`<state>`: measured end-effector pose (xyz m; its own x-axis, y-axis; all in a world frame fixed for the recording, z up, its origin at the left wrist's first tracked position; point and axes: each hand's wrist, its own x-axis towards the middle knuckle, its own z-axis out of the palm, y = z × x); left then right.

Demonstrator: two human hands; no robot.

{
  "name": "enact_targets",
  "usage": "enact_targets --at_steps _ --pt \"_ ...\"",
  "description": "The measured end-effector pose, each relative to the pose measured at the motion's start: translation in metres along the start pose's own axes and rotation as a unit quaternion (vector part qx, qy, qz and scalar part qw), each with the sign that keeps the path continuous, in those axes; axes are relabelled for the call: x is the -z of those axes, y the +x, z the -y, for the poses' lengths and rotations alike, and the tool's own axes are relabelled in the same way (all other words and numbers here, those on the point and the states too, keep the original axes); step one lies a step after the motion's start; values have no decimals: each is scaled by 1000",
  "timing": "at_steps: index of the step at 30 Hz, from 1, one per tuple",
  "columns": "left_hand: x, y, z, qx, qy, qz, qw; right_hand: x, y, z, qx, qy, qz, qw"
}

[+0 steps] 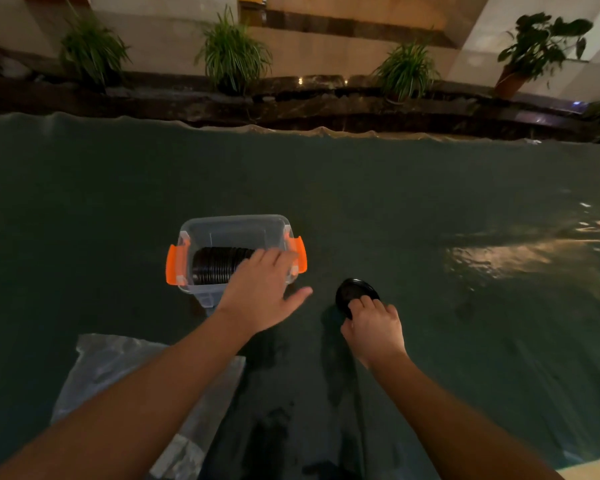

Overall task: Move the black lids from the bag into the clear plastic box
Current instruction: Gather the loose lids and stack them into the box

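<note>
The clear plastic box [234, 226] with orange side latches stands on a dark green cloth [361, 202]. A row of black lids [212, 266] stands on edge inside it. My left hand [262, 292] hovers over the box's near right corner, fingers spread, holding nothing. To the right, my right hand [373, 329] pinches a single black lid [355, 292] by its near edge, close above the cloth. A crumpled clear plastic bag [118, 362] lies near me at the lower left, partly under my left forearm; no lids show in it.
Beyond the cloth's far edge runs a dark stone ledge [291, 105] with several potted plants [232, 53]. Light glare marks the cloth at the right [499, 258].
</note>
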<state>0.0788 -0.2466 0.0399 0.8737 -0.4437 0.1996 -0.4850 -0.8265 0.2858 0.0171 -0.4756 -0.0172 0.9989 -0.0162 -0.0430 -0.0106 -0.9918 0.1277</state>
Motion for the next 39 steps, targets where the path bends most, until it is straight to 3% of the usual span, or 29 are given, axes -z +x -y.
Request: enact_targets --at_steps 3,9,14,23,39 --pt "14 17 33 19 0 -10 1000 32 6 11 -15 58 -78 995" --pt "6 52 87 -10 12 162 987 92 26 48 -2 134 -208 969" --pt "-17 66 102 -62 4 202 977 118 42 84 15 200 -239 950" --pt "-41 78 104 -26 -33 255 966 110 58 129 -49 357 -132 923" --pt "-56 65 130 53 -89 186 977 89 93 153 -140 349 27 926"
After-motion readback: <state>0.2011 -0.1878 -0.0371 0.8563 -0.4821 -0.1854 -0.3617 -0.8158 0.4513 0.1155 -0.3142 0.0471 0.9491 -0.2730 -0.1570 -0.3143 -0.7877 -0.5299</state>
